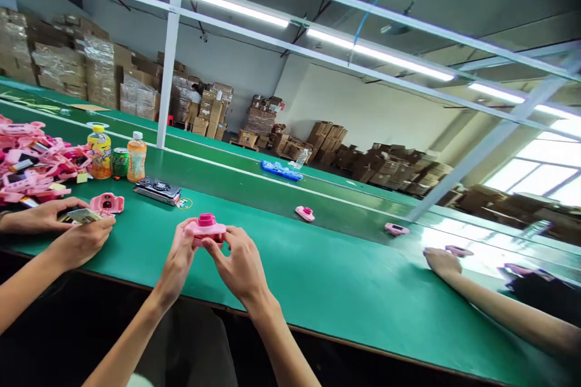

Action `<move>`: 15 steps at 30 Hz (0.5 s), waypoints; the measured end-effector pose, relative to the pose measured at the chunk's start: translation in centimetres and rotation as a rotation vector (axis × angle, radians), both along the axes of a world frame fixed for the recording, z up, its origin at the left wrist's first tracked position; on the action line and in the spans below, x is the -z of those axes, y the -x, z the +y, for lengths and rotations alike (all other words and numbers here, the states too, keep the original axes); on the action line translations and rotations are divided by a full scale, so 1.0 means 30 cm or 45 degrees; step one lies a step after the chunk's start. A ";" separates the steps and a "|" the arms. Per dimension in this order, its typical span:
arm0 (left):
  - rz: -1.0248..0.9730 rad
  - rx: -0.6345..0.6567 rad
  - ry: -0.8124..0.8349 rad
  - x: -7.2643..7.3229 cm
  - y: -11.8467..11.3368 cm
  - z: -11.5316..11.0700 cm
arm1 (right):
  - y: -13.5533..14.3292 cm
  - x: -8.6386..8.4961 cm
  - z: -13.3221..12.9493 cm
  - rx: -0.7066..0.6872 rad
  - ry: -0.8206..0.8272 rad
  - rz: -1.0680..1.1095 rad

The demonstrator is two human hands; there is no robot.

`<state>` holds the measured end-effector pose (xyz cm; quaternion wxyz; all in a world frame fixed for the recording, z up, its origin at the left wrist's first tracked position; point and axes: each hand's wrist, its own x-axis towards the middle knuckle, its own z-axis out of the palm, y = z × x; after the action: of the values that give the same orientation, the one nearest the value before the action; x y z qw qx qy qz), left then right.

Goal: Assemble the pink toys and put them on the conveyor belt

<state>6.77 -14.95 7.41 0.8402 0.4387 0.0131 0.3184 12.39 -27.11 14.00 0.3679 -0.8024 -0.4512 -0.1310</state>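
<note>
Between my two hands, a little above the green table [290,266], is a pink toy camera [206,228] with its darker pink lens pointing up. My left hand [178,254] grips its left end. On the right end, my right hand [240,260] holds it with the thumb along the near side and the fingers behind. The underside of the toy camera is hidden from me. Farther off lie another pink toy camera [305,213] and a third one [396,229], both on the strip beyond the table's near part.
At left, a co-worker's hands [82,236] hold an opened part beside a pink shell [108,203]. Behind them are a heap of pink parts [36,160], drink bottles [137,157] and a black box [157,190]. Another person's hand [443,262] reaches in at right. A post [167,72] rises ahead.
</note>
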 end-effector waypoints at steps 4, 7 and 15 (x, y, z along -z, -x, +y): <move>0.082 -0.055 0.007 0.010 -0.011 -0.043 | 0.000 0.061 0.025 -0.088 -0.320 0.481; 0.116 -0.180 0.026 0.029 -0.024 -0.071 | 0.013 0.130 0.041 -0.033 -0.538 0.704; 0.087 -0.299 -0.066 0.154 -0.057 -0.109 | -0.037 0.380 0.023 0.113 -0.707 0.533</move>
<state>8.48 -18.24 2.79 0.7845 0.4663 0.0847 0.3998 13.50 -26.41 2.60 0.6506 -0.7000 -0.2779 -0.0970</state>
